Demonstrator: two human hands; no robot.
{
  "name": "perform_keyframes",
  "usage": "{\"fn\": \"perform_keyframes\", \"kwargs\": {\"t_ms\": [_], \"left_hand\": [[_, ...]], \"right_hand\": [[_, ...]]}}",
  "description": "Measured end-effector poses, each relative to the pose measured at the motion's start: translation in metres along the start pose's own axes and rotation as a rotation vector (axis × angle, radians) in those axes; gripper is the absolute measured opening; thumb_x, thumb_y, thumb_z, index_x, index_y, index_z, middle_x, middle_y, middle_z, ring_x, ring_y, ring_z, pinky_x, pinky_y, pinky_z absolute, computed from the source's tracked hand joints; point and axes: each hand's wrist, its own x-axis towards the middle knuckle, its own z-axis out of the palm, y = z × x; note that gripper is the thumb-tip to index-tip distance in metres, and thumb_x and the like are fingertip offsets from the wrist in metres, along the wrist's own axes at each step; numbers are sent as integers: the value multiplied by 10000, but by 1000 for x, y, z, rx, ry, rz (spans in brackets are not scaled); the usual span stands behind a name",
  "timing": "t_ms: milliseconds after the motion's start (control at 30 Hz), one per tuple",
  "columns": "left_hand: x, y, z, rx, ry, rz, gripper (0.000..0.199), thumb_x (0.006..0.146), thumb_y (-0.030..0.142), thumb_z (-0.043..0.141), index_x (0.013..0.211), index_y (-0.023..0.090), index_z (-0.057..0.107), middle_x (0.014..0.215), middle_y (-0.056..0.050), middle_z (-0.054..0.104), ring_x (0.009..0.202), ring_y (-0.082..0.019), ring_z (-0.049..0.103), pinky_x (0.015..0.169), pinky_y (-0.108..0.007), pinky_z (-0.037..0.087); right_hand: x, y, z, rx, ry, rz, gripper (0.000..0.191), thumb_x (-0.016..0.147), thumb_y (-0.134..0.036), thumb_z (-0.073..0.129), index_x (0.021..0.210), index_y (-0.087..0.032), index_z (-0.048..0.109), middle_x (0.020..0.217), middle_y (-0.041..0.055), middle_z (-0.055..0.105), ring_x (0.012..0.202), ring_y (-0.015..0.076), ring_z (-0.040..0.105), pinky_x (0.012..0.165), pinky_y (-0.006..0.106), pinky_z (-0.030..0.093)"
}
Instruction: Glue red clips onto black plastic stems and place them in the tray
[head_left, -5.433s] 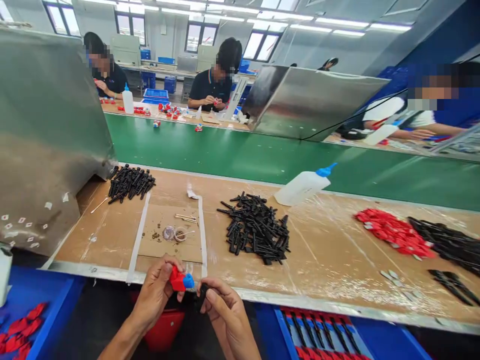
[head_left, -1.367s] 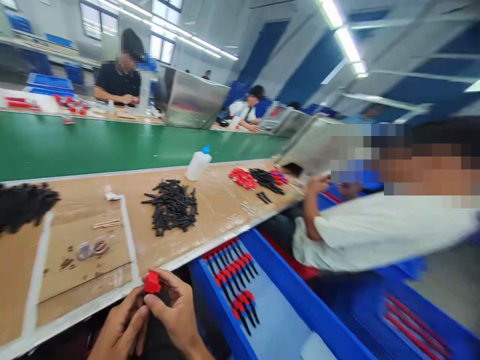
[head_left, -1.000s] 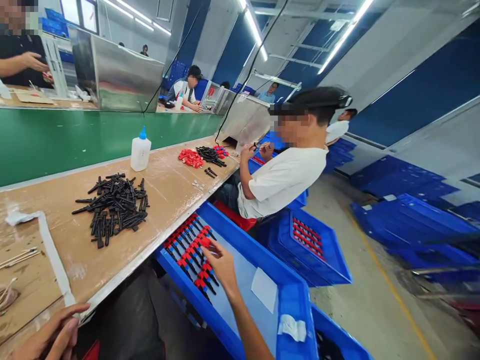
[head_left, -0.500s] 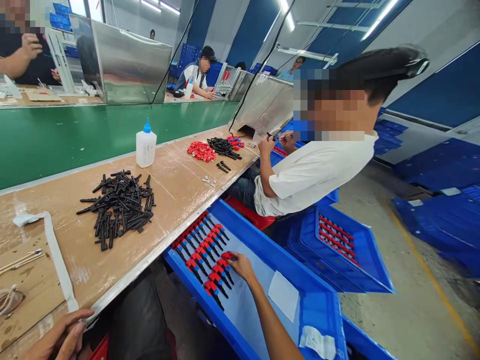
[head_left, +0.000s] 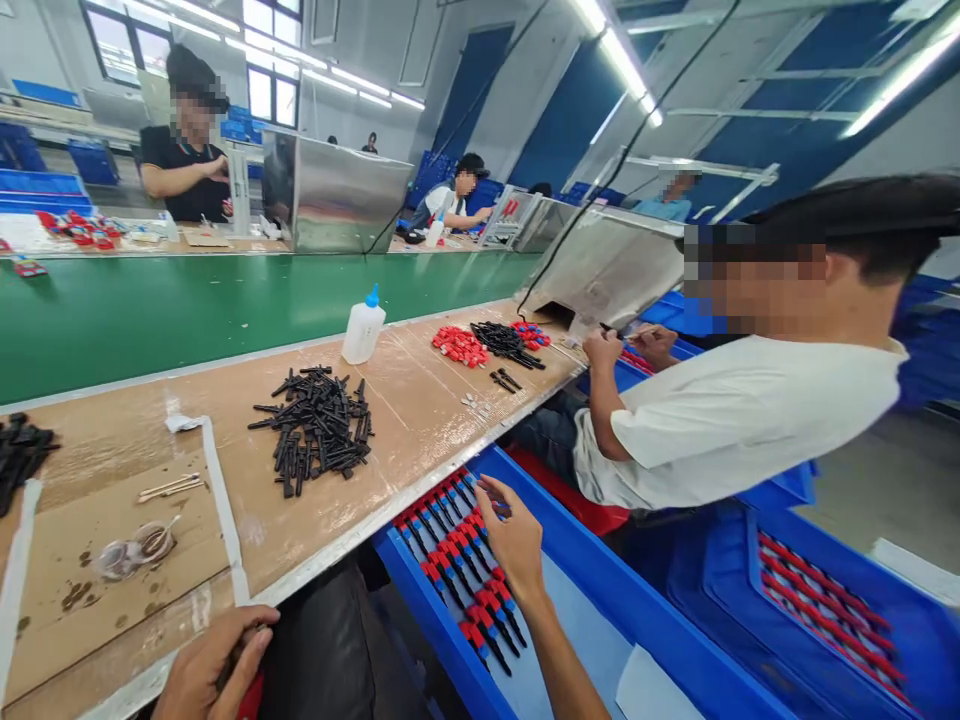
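My right hand point(head_left: 516, 540) hovers over a blue crate point(head_left: 622, 590), its thumb and fingers apart with nothing between them. Below and beside it, rows of black stick-like parts with red and blue ends point(head_left: 487, 612) lie on the crate's pale liner. At the table's front edge is my left hand point(head_left: 217, 660), fingers curled together; whatever they may hold is hidden. On the brown-covered table, a pile of loose black stick-like parts point(head_left: 319, 425) lies ahead of that hand. Cotton swabs point(head_left: 171, 487) and small cups of dark liquid point(head_left: 142, 548) sit on stained cardboard point(head_left: 60, 640).
A white squeeze bottle point(head_left: 364, 332) with a blue tip stands behind the pile. Farther right lie red pieces point(head_left: 459, 346) and more black parts point(head_left: 506, 343). A co-worker in a white shirt point(head_left: 720, 400) sits close on the right, near another crate point(head_left: 817, 650). A green surface point(head_left: 285, 300) runs behind.
My right hand has let go of a red-ended part at the row's end and lifted off, fingers opening. The view has turned left. My left hand stays curled at the table edge.
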Motion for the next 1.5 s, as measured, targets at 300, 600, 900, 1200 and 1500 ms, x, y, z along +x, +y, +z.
{"fn": "perform_keyframes", "kwargs": {"t_ms": [300,600,900,1200,1500], "left_hand": [[-34,3,12,-2,73,120,148,947,263,505,998,223,638,812,-46,652,753,-165,623,709,-250,508],[-66,1,6,-94,186,0,154,943,269,504,988,228,645,786,-52,617,760,-188,569,720,-286,452],[-54,16,-4,-290,493,-152,153,922,299,525,1036,251,616,989,-72,631,836,-209,597,785,-309,475],[-46,14,-36,-671,82,-345,329,959,410,475,773,195,641,671,-2,520,628,-136,461,619,-239,373],[-31,8,-42,-1547,391,-468,257,946,388,510,903,141,565,583,79,287,467,-49,226,480,-197,179]], "right_hand": [[-63,-189,101,116,-353,-506,287,859,-498,613,852,-222,691,813,46,696,733,192,643,719,297,507],[-78,-217,138,77,-326,-429,408,855,-574,547,772,-189,654,724,85,677,639,219,617,661,347,495],[-99,-224,61,287,-589,-472,218,878,-405,640,982,-232,721,932,49,750,802,197,713,716,283,583],[-137,-272,65,467,-970,-735,298,785,-268,776,1067,-255,682,850,7,720,769,170,675,750,261,539],[-124,-289,147,518,-781,-236,350,847,-420,667,1095,-174,696,904,64,722,750,185,641,700,314,516]]}}
